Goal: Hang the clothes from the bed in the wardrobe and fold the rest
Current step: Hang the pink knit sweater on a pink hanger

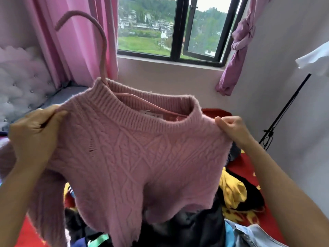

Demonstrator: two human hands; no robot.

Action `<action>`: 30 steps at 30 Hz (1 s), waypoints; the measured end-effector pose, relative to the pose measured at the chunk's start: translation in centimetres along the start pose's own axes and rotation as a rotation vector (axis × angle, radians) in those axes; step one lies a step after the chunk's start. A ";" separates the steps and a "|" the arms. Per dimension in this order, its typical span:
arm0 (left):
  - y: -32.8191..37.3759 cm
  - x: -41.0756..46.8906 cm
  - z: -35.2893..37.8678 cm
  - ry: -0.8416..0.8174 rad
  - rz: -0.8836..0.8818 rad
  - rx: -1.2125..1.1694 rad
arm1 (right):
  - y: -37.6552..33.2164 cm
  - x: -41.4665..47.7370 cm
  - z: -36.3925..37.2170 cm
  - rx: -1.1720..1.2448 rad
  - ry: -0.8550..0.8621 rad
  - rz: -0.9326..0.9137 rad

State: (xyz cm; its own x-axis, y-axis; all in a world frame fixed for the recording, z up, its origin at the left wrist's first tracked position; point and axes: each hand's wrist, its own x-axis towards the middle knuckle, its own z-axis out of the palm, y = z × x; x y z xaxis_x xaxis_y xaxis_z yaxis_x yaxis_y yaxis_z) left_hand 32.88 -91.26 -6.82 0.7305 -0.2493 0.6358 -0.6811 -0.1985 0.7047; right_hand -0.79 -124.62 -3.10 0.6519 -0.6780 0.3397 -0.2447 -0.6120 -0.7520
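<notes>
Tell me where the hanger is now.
The hanger is left of centre in the head view, threaded into the neck of the sweater, its hook rising before the pink curtain; the left hand and right hand grip its shoulders.

The hanger (pixel 102 50) shows only its hook and a slice of one arm through the neck; the rest sits inside the sweater (pixel 135 157). On the left hand (pixel 33 138) and the right hand (pixel 231 131), whatever fingertips lie behind the knit are out of sight. The label (pixel 151 114) in the collar is too small to read. One sleeve runs off the lower left edge. The sweater covers much of the pile of clothes (pixel 195 227) on the bed (pixel 249 166) — what lies under it I cannot tell — and the bottom edge cuts the pile short
</notes>
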 end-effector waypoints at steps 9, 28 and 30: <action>6.4 -3.8 3.2 -0.026 0.028 -0.197 | -3.6 0.9 3.1 -0.404 -0.190 -0.295; 3.8 -3.5 0.3 -0.393 0.011 -0.101 | -7.0 1.2 7.2 0.069 -0.374 -0.292; 2.4 -3.6 -0.9 -0.350 -0.046 -0.105 | -6.6 1.6 7.3 0.100 -0.338 -0.284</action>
State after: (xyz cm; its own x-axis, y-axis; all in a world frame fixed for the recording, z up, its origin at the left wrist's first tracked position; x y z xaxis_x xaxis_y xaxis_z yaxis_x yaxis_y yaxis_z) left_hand 28.68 -89.96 -7.12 0.6868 -0.5553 0.4689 -0.6255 -0.1230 0.7704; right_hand 7.11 -118.72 -1.69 0.8852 -0.3072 0.3495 0.0379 -0.7009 -0.7122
